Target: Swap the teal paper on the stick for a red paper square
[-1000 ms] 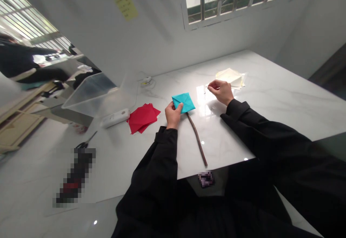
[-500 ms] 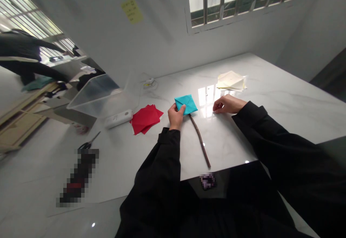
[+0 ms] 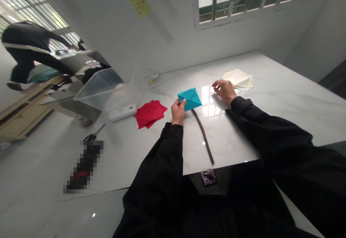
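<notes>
A person in black sleeves sits at a glossy white marble surface, seen from above. The left hand pinches the near left corner of a folded teal paper between thumb and fingers. The paper is a diamond shape with creases meeting near its middle; its long axis runs left to right, one point aimed toward the window wall and the widest corner aimed right. It is lifted slightly, tilted up off the surface, near the middle of it.

Just beneath the paper's near edge begins a thin brown twig, which lies flat and runs lengthwise from the paper back toward the person, angling a little to the right and ending close to the surface's near edge.

The right hand is further out and to the right, fingers curled with the fingertips drawn together; whether they pinch anything is too small to tell. Just beyond it lies a small stack of cream papers.

Left of the teal paper lies a fanned pile of red paper squares. Beside those sit a white oblong device and a clear plastic bin. Black scissors lie further left. Another person in dark clothes bends over in the far left background.
</notes>
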`<state>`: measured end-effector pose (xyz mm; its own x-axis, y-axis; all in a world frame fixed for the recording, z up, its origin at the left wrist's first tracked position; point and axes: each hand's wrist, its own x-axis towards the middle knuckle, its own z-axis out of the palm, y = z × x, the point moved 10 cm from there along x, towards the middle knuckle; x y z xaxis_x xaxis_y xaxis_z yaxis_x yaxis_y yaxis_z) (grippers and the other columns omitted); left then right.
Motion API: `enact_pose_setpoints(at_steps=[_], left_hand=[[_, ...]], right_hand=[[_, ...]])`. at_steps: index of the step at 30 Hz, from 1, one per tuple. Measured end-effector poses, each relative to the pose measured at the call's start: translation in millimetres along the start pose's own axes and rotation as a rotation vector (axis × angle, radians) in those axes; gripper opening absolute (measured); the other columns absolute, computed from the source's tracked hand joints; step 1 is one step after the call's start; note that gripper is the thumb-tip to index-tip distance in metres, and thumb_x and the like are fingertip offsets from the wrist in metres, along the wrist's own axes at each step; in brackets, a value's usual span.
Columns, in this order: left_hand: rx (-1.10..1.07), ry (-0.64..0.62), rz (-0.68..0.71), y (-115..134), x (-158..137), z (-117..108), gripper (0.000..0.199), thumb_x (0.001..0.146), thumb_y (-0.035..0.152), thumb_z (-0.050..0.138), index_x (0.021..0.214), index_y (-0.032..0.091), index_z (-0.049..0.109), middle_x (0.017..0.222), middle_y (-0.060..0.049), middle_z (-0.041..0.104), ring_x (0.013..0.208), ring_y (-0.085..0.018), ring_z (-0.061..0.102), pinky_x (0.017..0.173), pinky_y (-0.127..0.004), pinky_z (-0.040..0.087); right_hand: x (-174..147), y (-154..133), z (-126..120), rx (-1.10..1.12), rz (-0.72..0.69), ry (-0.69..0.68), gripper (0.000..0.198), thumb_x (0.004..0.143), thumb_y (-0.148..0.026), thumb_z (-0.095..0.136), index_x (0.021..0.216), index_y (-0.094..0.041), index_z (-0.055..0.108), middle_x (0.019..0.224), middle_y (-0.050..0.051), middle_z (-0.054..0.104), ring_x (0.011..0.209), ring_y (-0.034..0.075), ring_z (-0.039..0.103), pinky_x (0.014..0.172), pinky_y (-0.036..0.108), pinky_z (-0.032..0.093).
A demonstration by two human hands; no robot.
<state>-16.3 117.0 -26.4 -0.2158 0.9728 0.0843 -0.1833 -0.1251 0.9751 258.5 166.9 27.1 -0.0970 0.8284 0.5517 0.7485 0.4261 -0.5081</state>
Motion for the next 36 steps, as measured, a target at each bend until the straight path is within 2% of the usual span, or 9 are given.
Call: enact_pose_setpoints(at_steps=[4,8,15,19,23,26,30,33,36], left_hand=[[-0.015,0.0,-0.039,-3.3,0.3,-0.1,0.041,0.071,0.044,0.08,0.1,0.017,0.07,0.079,-0.002,0.074,0.076,-0.018,0.068,0.072,-0.027,0.054],[0.044,-0.042,0.015,1.9,-2.0,6.1,0.056,0.068,0.05,0.085,0.11,0.016,0.07,0.081,-0.006,0.076,0.074,-0.021,0.07,0.069,-0.029,0.055],[0.111,-0.079,0.082,14.6,-5.9,11.7,0.062,0.07,0.06,0.083,0.112,0.016,0.069,0.072,-0.002,0.071,0.054,-0.012,0.058,0.05,-0.022,0.043],[0.137,-0.11,0.189,26.6,-9.9,18.9,0.057,0.074,0.056,0.082,0.114,0.018,0.069,0.069,0.0,0.068,0.06,-0.012,0.06,0.054,-0.021,0.046],[0.174,-0.131,0.224,29.6,-13.3,25.7,0.056,0.078,0.047,0.081,0.124,0.019,0.067,0.064,0.003,0.062,0.055,-0.01,0.055,0.051,-0.02,0.043],[0.183,-0.145,0.233,30.1,-14.4,28.1,0.058,0.079,0.039,0.08,0.132,0.02,0.063,0.067,0.003,0.063,0.056,-0.01,0.056,0.054,-0.02,0.045],[0.198,-0.147,0.261,32.7,-16.0,27.5,0.074,0.074,0.025,0.081,0.143,0.024,0.054,0.089,-0.002,0.071,0.076,-0.014,0.066,0.069,-0.023,0.054],[0.228,-0.127,0.265,33.6,-16.7,25.7,0.083,0.07,0.019,0.084,0.146,0.025,0.051,0.1,-0.005,0.072,0.087,-0.017,0.068,0.077,-0.025,0.055],[0.22,-0.097,0.225,30.7,-15.0,22.3,0.075,0.072,0.028,0.085,0.141,0.026,0.055,0.102,-0.006,0.072,0.083,-0.017,0.067,0.075,-0.027,0.057]], right_hand=[[-14.4,-53.0,-6.2,0.181,-0.087,0.111,0.02,0.093,-0.029,0.061,0.105,-0.02,0.073,0.104,0.009,0.072,0.08,0.02,0.066,0.077,0.037,0.056],[-32.0,-94.0,11.8,0.397,-0.106,-0.031,0.047,0.091,-0.045,0.066,0.13,-0.02,0.062,0.126,0.013,0.066,0.091,0.022,0.068,0.072,0.034,0.06],[-40.2,-94.1,30.6,0.439,-0.04,-0.15,0.082,0.076,-0.046,0.079,0.147,-0.019,0.049,0.141,0.018,0.057,0.095,0.027,0.067,0.068,0.037,0.062],[-39.5,-92.6,28.8,0.446,-0.032,-0.087,0.095,0.074,-0.049,0.082,0.154,-0.019,0.04,0.141,0.02,0.056,0.119,0.036,0.061,0.091,0.049,0.059],[-42.0,-96.0,35.2,0.39,-0.053,-0.076,0.104,0.071,-0.04,0.083,0.159,-0.019,0.032,0.143,0.02,0.054,0.129,0.038,0.055,0.108,0.055,0.048],[-43.5,-95.3,38.4,0.36,-0.045,-0.068,0.1,0.073,-0.032,0.078,0.16,-0.019,0.03,0.147,0.02,0.052,0.131,0.038,0.053,0.11,0.054,0.046],[-42.1,-94.2,31.3,0.357,-0.033,-0.013,0.082,0.077,-0.025,0.068,0.154,-0.018,0.04,0.144,0.018,0.056,0.127,0.035,0.057,0.107,0.051,0.048],[-40.3,-90.0,23.7,0.37,0.015,0.03,0.067,0.08,-0.027,0.065,0.145,-0.018,0.051,0.136,0.016,0.063,0.109,0.031,0.064,0.096,0.047,0.054],[-39.1,-87.4,19.2,0.363,0.05,0.043,0.047,0.085,-0.03,0.061,0.131,-0.019,0.062,0.118,0.011,0.072,0.088,0.024,0.066,0.082,0.04,0.056]])
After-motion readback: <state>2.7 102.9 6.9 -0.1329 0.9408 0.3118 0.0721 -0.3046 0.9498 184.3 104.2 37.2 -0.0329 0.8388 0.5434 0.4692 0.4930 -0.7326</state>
